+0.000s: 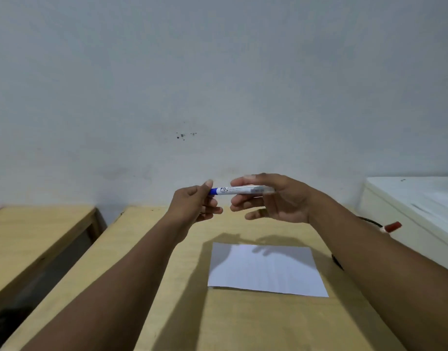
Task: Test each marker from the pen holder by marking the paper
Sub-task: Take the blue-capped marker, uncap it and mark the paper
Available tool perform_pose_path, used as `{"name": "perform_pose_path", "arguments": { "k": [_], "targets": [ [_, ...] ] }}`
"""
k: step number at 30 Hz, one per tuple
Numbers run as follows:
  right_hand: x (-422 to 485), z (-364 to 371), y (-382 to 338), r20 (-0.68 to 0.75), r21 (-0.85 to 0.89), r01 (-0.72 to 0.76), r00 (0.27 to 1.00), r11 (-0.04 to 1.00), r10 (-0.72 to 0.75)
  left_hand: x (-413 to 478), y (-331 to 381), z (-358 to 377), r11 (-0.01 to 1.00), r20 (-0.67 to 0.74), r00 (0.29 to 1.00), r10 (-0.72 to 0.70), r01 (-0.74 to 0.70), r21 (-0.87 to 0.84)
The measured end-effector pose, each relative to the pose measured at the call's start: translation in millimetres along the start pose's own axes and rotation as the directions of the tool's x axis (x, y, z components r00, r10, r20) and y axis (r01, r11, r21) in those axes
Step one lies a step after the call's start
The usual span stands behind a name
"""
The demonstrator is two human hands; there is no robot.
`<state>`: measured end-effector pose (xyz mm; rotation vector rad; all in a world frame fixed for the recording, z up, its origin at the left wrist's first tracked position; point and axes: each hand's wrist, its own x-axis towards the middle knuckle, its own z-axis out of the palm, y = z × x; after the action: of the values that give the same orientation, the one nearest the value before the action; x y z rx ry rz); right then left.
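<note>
Both hands hold one white marker [239,190] with a blue cap level in the air, well above the table. My left hand [195,202] pinches the blue cap end between thumb and fingers. My right hand [273,198] grips the white barrel between thumb and forefinger, its other fingers spread. A blank white sheet of paper [266,269] lies flat on the wooden table [182,312], below and nearer to me than the hands. A red-capped marker [392,227] pokes out behind my right forearm; the pen holder is hidden there.
A second wooden table [33,236] stands to the left across a dark gap. A white cabinet-like unit [415,206] sits at the right edge, with a black cable [369,221] beside it. A grey wall [217,84] rises straight behind the table.
</note>
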<state>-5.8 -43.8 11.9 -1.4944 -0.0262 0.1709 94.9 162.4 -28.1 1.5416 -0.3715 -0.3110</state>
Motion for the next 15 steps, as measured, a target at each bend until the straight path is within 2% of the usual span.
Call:
{"name": "perform_pose_path", "arguments": {
  "k": [3,8,10,13,15],
  "targets": [
    [17.1,13.8,26.3,-0.032,0.195,0.019,0.999,0.981,-0.013,-4.8,-22.6,-9.6,0.998,-0.027,0.998,-0.057,0.057,0.026],
    [44.6,32.6,67.3,-0.286,0.149,-0.008,0.957,0.989,0.051,-7.2,-52.7,-8.5,0.984,0.034,0.996,-0.086,0.079,0.161],
    [51.2,31.0,75.9,-0.303,0.161,0.024,0.953,0.987,0.027,-2.8,-62.3,-6.6,0.983,0.042,0.996,-0.083,0.075,0.166],
    [52.7,14.8,75.9,-0.306,0.243,0.108,0.952,0.964,-0.03,5.8,-72.8,-17.8,0.987,-0.034,0.997,-0.074,0.078,0.139],
    [49.7,0.3,73.2,-0.334,0.269,0.146,0.941,0.952,-0.05,10.2,-84.5,-34.2,0.959,-0.038,0.999,-0.003,0.014,0.282]
  ]
}}
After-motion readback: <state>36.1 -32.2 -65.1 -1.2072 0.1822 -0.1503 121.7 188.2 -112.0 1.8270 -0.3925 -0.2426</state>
